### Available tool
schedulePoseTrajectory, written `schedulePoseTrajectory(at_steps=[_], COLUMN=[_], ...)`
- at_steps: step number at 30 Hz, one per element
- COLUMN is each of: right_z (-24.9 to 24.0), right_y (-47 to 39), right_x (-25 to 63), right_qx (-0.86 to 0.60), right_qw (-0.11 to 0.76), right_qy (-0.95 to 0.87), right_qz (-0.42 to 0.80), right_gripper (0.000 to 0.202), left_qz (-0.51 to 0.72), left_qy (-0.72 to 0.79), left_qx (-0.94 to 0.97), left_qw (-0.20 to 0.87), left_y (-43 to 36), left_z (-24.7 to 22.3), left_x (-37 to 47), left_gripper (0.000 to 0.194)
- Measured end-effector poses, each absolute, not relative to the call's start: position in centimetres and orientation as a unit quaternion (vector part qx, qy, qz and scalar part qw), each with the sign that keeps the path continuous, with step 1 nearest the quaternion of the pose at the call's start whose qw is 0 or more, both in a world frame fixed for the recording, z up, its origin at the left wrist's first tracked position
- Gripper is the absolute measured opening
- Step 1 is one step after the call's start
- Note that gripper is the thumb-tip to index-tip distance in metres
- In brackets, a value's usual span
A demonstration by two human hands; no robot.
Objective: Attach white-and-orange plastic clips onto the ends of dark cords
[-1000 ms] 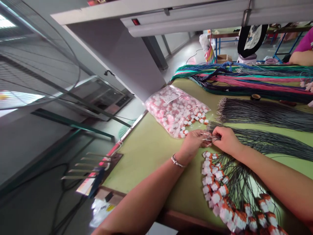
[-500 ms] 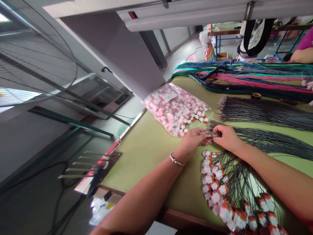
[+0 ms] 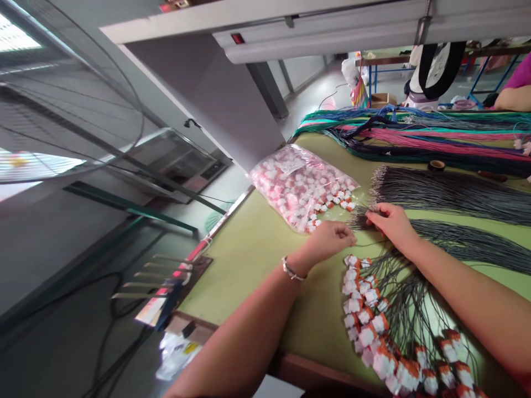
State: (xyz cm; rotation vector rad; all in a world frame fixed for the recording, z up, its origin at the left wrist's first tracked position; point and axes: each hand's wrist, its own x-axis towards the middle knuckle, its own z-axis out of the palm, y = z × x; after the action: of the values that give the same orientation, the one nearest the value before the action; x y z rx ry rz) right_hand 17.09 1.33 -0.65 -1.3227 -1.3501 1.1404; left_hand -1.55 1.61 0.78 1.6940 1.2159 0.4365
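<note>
My left hand (image 3: pixel 331 241) is closed, its fingertips pinching the end of a thin black wire that runs right, under my other hand. Thumb and forefinger of my right hand (image 3: pixel 392 224) are pressed together at the tips of a bundle of black wires (image 3: pixel 452 235); the fingers partly hide what they grip. Below my hands lies a fan of wires with white-and-orange connectors (image 3: pixel 367 334) on their ends. Just beyond my left hand, a clear plastic bag (image 3: pixel 290 177) is full of similar connectors, several of them at its open mouth.
A second black wire bundle (image 3: pixel 460 190) lies farther back, with a roll of tape (image 3: pixel 436 165) behind it. Long coloured wires (image 3: pixel 415 135) cross the table's far side. A pronged rack (image 3: pixel 166 284) stands at the left edge. Another person's arm (image 3: pixel 514 98) shows at far right.
My hands, together at a connector-sized spot before, have parted. The left has drawn slightly left and down; the right has risen to the wire tips. The view has shifted a little.
</note>
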Motion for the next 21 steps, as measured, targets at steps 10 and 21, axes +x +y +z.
schedulePoseTrajectory(at_steps=[10,21], right_z=[-0.7,0.4], right_y=[1.5,0.6], right_x=[16.9,16.2], right_qx=[-0.533,-0.510], right_qw=[0.497,0.492], right_qy=[-0.524,-0.547], right_qz=[0.440,0.446], right_gripper=[0.018,0.019], left_qz=[0.233,0.128], left_qy=[0.543,0.526], left_qx=[0.800,0.838], left_qw=[0.107,0.062], left_y=[5.0,4.8], left_z=[1.9,0.6], left_x=[0.3,0.9], left_gripper=[0.026,0.027])
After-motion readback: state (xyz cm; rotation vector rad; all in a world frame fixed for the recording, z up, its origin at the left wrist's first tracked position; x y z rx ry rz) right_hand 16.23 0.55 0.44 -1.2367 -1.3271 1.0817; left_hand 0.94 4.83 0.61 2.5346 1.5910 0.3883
